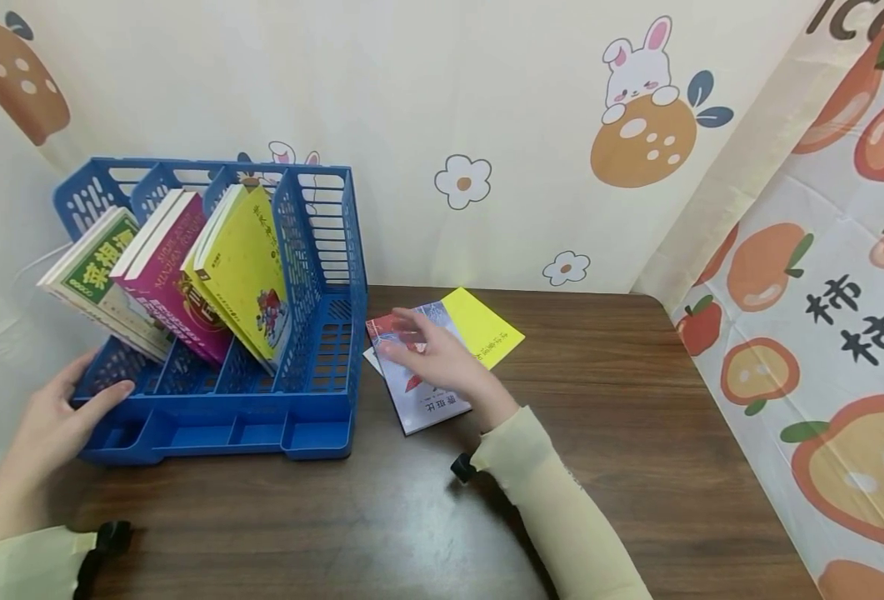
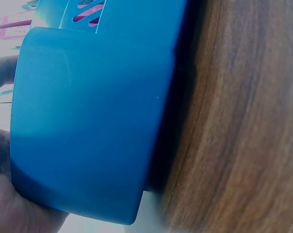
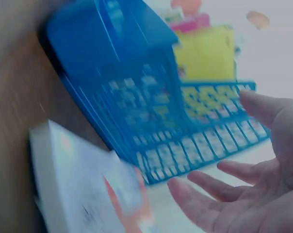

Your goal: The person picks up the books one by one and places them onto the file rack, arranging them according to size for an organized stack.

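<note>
A blue plastic desktop book rack [image 1: 220, 427] stands on the left of the table, with books leaning in several of its slots. My left hand [image 1: 55, 417] grips its front left corner, thumb over the top edge; the left wrist view shows the rack's smooth blue end wall [image 2: 88, 126] beside the fingers. Over a small pile of books to the right of the rack is my right hand [image 1: 445, 358], fingers extended and apart from the covers in the right wrist view. The top book [image 1: 430, 408] has a pale grey-blue cover with red. Under it, a yellow book [image 1: 490, 329] sticks out.
In the rack lean a green-and-white book [image 1: 104, 258], a magenta book [image 1: 175, 267] and a yellow book [image 1: 247, 258]. The rack's rightmost slot [image 1: 332, 333] shows its bare grid floor. Printed cloth [image 1: 412, 100] hangs behind the brown wooden table [image 1: 599, 400] and along its sides.
</note>
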`<state>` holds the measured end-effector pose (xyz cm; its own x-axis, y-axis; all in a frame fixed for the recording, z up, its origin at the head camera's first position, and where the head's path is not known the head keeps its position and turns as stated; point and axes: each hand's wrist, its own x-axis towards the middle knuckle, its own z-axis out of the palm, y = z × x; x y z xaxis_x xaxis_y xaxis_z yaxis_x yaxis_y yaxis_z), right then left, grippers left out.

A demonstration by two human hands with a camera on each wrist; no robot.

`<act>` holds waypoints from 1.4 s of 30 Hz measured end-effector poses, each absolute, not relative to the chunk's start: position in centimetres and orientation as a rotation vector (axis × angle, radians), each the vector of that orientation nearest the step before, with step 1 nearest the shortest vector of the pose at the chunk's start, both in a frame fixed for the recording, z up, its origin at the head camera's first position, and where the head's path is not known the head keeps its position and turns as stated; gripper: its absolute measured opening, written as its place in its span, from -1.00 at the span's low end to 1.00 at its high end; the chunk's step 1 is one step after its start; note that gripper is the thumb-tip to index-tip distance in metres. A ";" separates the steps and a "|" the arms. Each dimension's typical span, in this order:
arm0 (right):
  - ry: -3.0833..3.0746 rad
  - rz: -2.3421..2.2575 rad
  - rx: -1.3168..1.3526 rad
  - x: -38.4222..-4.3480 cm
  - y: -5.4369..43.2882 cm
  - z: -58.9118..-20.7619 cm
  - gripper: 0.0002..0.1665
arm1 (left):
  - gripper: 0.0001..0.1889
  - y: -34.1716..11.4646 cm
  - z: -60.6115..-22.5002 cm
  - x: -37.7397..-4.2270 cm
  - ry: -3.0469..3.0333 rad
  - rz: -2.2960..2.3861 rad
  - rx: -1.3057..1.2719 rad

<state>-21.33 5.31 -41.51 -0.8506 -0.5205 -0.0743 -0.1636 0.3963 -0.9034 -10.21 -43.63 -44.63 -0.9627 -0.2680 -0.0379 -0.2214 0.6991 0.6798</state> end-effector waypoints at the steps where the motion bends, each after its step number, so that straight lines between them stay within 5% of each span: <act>1: 2.354 -1.432 -0.570 -21.6 5.9 -41.4 -0.10 | -0.05 -43.6 -44.6 -10.2 -2.835 -1.126 0.408; 11: 2.780 -1.139 -0.295 -23.0 9.2 -41.4 -0.17 | -0.05 -43.7 -44.8 -10.1 -2.842 -1.134 0.408; 28: 2.751 -0.394 -0.067 -20.7 8.9 -42.3 0.26 | -0.05 -43.6 -44.7 -10.1 -2.828 -1.154 0.416; 42: 2.700 -0.451 -0.059 -20.2 8.6 -42.6 0.07 | -0.05 -43.7 -44.8 -10.3 -2.834 -1.131 0.403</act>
<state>-20.19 8.59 -42.56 -0.9190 -0.1057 -0.3799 0.0236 0.9469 -0.3205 -10.31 -43.74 -44.77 -0.9637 -0.2642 -0.0381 -0.2178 0.6958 0.6844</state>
